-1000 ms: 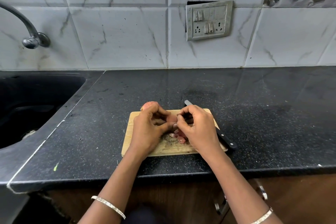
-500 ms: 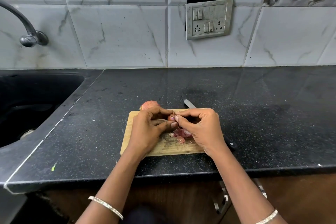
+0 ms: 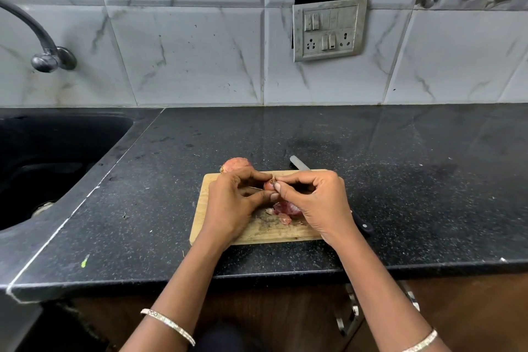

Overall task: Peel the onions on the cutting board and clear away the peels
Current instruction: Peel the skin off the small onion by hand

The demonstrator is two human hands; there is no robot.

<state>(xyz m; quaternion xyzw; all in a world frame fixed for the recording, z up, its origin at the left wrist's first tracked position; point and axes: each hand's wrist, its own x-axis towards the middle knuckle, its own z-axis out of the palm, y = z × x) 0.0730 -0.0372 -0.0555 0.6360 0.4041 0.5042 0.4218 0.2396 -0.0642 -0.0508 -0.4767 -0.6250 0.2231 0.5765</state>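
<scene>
A small reddish onion [image 3: 269,185] is held just above the wooden cutting board [image 3: 257,233]. My left hand [image 3: 233,206] grips it from the left with curled fingers. My right hand [image 3: 315,203] pinches the onion's top end between thumb and forefinger. Loose purple peels [image 3: 285,210] lie on the board under my right hand. A second onion [image 3: 235,164], with its skin on, sits at the board's far left corner, partly hidden by my left hand.
A knife lies along the board's right side, blade tip [image 3: 297,163] at the back and black handle [image 3: 363,224] towards me. A dark sink [image 3: 43,168] with a tap [image 3: 43,48] is on the left. The black counter's front edge [image 3: 285,276] runs below the board.
Both hands lifted the small onion slightly, and my right hand shifted its pinch to the onion's top end. The peels below came more into view.
</scene>
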